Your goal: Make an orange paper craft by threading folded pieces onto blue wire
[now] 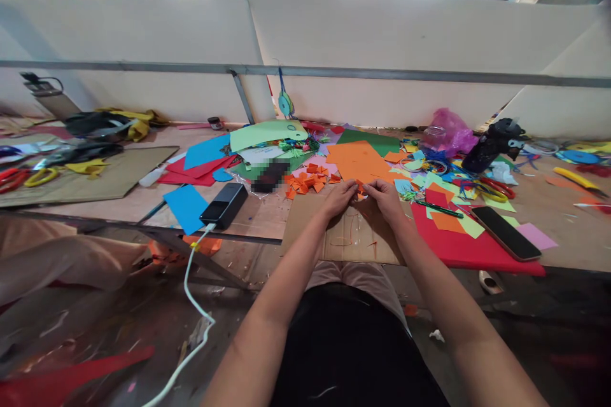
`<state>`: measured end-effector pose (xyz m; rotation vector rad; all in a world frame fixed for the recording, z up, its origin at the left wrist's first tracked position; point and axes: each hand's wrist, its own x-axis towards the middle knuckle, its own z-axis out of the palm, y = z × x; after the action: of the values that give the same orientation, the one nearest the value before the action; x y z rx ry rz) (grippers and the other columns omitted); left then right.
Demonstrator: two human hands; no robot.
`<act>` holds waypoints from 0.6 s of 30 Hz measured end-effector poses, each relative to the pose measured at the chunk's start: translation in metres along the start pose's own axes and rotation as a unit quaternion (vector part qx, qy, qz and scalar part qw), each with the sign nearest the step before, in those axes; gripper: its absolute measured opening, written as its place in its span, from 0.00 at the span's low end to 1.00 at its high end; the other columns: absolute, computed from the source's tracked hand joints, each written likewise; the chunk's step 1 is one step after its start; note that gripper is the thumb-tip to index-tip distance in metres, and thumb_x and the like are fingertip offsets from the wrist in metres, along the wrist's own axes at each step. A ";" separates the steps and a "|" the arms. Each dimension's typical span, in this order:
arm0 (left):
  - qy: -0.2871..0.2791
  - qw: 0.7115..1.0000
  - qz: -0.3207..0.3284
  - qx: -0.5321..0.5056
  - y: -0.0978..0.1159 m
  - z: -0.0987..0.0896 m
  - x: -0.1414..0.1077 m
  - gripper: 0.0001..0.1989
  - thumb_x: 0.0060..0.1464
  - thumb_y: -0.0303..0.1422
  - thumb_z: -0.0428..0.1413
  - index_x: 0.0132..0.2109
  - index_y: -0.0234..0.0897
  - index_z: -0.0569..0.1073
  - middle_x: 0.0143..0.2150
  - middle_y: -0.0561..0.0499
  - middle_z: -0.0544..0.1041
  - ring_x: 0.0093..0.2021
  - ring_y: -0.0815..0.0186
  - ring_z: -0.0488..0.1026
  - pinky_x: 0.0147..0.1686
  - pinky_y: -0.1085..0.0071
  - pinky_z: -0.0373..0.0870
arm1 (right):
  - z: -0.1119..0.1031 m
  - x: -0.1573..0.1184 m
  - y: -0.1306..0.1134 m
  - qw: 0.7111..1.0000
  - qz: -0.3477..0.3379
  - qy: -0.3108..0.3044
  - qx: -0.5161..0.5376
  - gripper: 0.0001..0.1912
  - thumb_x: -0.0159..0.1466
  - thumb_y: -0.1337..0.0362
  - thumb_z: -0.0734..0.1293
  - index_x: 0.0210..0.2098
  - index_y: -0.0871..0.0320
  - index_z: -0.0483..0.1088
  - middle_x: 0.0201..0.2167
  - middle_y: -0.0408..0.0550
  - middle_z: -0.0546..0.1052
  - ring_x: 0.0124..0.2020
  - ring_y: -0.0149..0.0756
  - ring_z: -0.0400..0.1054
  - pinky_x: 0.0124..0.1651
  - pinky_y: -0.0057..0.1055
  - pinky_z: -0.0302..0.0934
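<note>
White panels (405, 32) back the cluttered desk (265, 222) where we work. Above the cardboard (305, 222), our left hand (340, 198) and right hand (384, 196) pinch a small orange paper piece (361, 191) between them, fingertips nearly meeting. We would do best to grip lightly, match its edges and press any crease firmly. Just beyond lie the orange pieces (308, 184) and an orange sheet (356, 156). Our cardboard reaches the desk's front edge, so we should avoid nudging it outward. Most of our room is on its near half; rightward, red paper (429, 241) and a phone (506, 233) crowd us, while leftward a black box (225, 205) sits near the edge.
</note>
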<state>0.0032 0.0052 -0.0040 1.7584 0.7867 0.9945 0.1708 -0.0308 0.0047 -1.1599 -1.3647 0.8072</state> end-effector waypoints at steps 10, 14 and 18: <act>0.007 0.992 0.034 0.122 -0.006 0.001 0.000 0.12 0.65 0.37 0.46 0.33 0.40 0.66 0.30 0.53 0.70 0.32 0.65 0.67 0.36 0.70 0.64 | 0.000 0.000 -0.001 0.998 -0.006 0.033 -0.053 0.20 0.54 0.45 0.73 0.23 0.55 0.70 0.20 0.42 0.71 0.24 0.34 0.61 0.30 0.32 0.54; 0.030 0.989 0.051 0.133 -0.008 0.002 0.001 0.12 0.64 0.38 0.49 0.32 0.40 0.68 0.31 0.52 0.71 0.33 0.64 0.67 0.37 0.69 0.63 | 0.000 -0.001 -0.004 0.997 -0.012 0.033 -0.067 0.20 0.54 0.45 0.73 0.23 0.55 0.71 0.22 0.43 0.73 0.25 0.35 0.62 0.31 0.32 0.55; 0.044 0.995 0.031 0.082 -0.006 0.002 0.002 0.13 0.64 0.39 0.50 0.32 0.39 0.68 0.29 0.53 0.70 0.32 0.65 0.67 0.35 0.70 0.63 | 0.004 -0.001 -0.006 0.998 -0.013 0.021 -0.060 0.23 0.56 0.41 0.70 0.26 0.55 0.71 0.25 0.45 0.76 0.27 0.36 0.64 0.32 0.33 0.58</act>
<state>0.0056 0.0083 -0.0098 1.8981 0.8968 1.0810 0.1658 -0.0326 0.0092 -1.2423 -1.4072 0.6864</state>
